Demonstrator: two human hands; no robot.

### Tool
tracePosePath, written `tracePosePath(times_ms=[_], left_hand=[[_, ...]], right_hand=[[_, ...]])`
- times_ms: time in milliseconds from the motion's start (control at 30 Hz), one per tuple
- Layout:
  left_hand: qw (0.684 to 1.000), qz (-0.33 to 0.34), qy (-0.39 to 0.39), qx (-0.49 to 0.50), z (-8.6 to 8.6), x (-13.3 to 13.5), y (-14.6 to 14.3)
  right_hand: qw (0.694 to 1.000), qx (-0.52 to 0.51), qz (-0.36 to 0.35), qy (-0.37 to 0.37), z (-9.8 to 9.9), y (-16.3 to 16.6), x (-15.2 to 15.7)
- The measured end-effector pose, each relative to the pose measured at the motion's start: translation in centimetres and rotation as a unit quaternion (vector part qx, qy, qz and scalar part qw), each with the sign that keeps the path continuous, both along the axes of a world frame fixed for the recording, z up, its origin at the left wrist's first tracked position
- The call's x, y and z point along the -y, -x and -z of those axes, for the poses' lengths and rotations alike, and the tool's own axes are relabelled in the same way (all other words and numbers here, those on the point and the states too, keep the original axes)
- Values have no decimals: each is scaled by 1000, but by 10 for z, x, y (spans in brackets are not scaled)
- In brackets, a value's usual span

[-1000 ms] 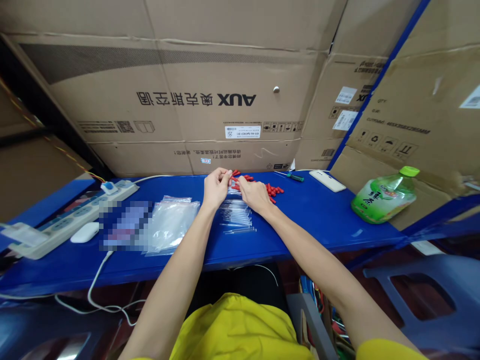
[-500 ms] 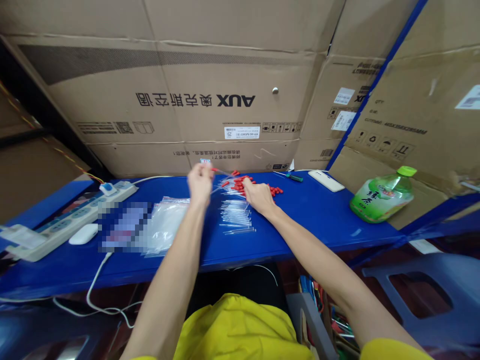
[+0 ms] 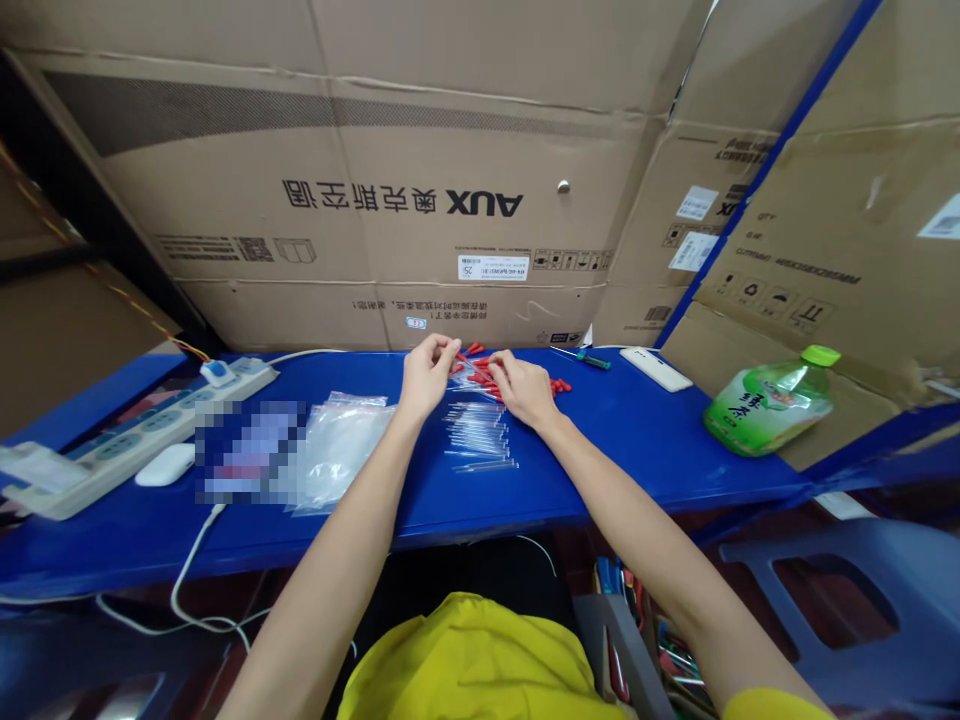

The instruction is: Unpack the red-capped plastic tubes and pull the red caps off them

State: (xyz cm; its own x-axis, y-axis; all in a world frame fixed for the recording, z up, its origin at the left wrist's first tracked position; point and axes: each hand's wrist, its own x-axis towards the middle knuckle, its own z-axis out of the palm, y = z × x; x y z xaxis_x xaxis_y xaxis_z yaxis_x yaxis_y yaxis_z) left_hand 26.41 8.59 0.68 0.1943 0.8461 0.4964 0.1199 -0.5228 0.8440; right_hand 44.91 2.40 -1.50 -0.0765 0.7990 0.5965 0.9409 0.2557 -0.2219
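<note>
My left hand (image 3: 429, 376) is closed in a pinch above the blue table. A thin clear tube with a red end shows at its fingertips, partly hidden. Close by on the right, my right hand (image 3: 525, 390) has thumb and fingers drawn together over the small red caps (image 3: 559, 386); what it grips, if anything, is hidden. More red caps (image 3: 475, 348) lie behind and between the hands, some on a clear plastic bag. Nearer to me, a bunch of thin clear tubes (image 3: 477, 432) lies roughly side by side, with a few set slightly apart at the front.
Clear zip bags (image 3: 341, 450) lie left, beside a blurred-out phone, a white case (image 3: 166, 465) and a power strip (image 3: 161, 425). A green-handled screwdriver (image 3: 592, 360), a white flat device (image 3: 655, 368) and a green bottle (image 3: 772, 405) are right. Cardboard (image 3: 420, 130) walls the back.
My left hand has moved right and slightly nearer, bringing the red-ended tube towards my right hand. My right hand stays by the red caps. The view has shifted slightly.
</note>
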Motion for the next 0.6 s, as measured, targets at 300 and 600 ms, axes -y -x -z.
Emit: tracePosePath(times_ms=[300, 600], left_hand=[[987, 120, 80, 78, -9, -4, -35], [968, 161, 163, 104, 3, -5, -55]], right_hand=[[999, 22, 27, 15, -1, 12, -2], [996, -14, 83, 18, -2, 2, -5]])
